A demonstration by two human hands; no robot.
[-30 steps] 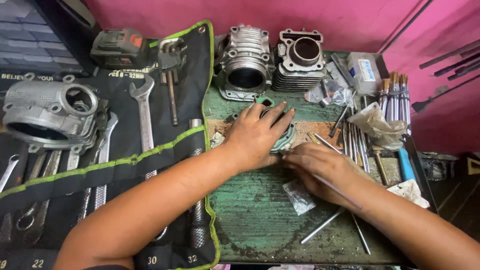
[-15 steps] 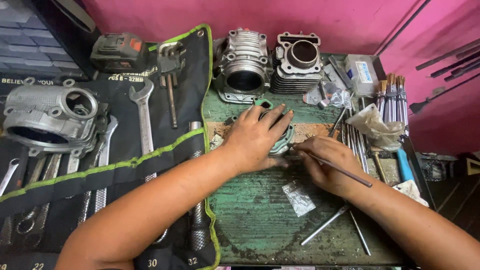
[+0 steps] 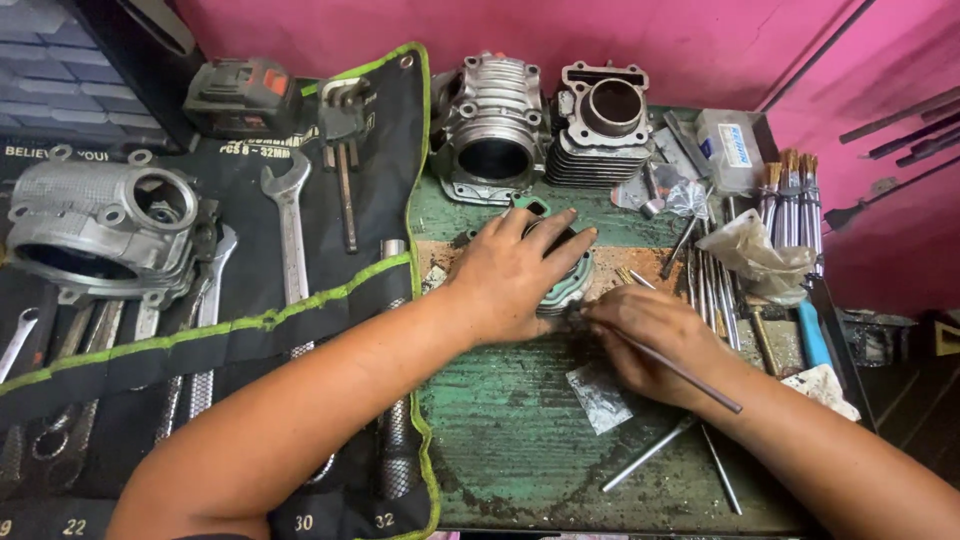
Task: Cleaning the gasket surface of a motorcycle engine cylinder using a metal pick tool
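Observation:
My left hand (image 3: pixel 515 270) lies flat over a round metal engine part with a green gasket (image 3: pixel 566 287) on the worn green workbench (image 3: pixel 520 440), pressing it down. My right hand (image 3: pixel 650 340) sits just to the right of it and grips a thin metal rod (image 3: pixel 690 375), whose tip touches the part's lower right edge. The rod's tail sticks out toward the lower right. Most of the round part is hidden under my left palm.
Two finned engine cylinders (image 3: pixel 490 130) (image 3: pixel 605 125) stand at the back. A black tool roll (image 3: pixel 230 330) with spanners and a cylinder head (image 3: pixel 100 230) covers the left. Brushes and rods (image 3: pixel 790 190), a crumpled bag (image 3: pixel 760 255) and loose rods (image 3: pixel 650 455) lie to the right.
My right hand has turned the rod so it now points toward the lower right, and has drawn closer to the round part. My left hand stays on the part.

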